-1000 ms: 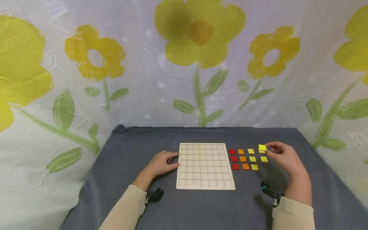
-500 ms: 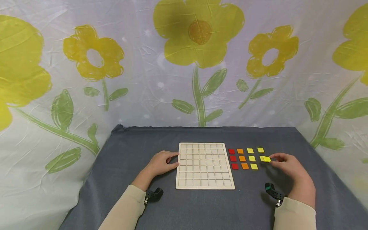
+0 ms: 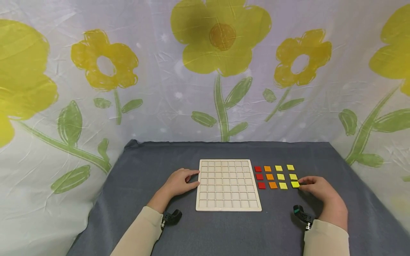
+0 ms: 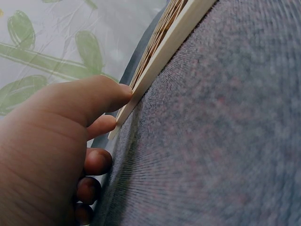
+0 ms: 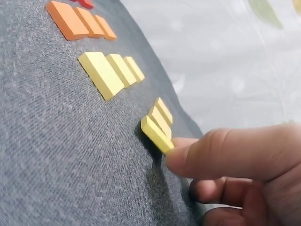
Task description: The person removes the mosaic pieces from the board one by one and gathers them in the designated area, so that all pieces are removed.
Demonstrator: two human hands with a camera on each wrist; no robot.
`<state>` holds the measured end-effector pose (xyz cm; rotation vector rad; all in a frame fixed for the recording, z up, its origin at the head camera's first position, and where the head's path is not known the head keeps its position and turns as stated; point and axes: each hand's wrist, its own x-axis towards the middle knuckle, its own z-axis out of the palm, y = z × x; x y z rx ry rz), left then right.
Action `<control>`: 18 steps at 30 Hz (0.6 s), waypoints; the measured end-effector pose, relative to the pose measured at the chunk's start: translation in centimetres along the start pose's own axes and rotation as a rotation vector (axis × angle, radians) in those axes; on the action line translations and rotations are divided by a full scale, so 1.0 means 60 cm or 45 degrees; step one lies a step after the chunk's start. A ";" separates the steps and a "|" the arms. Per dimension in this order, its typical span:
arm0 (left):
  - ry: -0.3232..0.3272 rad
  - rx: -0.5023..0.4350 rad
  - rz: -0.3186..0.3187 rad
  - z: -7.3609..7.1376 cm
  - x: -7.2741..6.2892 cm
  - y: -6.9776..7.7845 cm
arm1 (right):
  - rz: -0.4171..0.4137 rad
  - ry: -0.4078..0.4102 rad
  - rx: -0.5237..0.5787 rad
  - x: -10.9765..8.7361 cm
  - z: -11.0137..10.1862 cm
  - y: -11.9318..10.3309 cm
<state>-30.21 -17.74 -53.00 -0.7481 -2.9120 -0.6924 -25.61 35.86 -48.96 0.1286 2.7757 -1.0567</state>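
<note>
My right hand pinches a bright yellow square tile between thumb and finger, at the near end of the rightmost column. In the right wrist view that tile is tilted, with a dark shadow under it; whether it touches the cloth I cannot tell. Two more yellow tiles lie beyond it. On the left, the thumb and index fingertip of my left hand touch the left edge of a pale wooden grid board. The left wrist view shows the board's side against those fingertips.
Between board and right hand lie a column of red tiles, one of orange tiles and another of yellow tiles. Dark grey cloth covers the table. A flower-printed curtain hangs behind and at the sides.
My right hand has moved from the far end of the rightmost column toward me, leaving a yellow tile there. It passed the middle tile with the pinched one. My left hand has stayed put.
</note>
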 end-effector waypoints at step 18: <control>-0.016 -0.231 -0.070 0.009 0.000 -0.011 | -0.120 0.054 -0.070 -0.019 -0.014 -0.060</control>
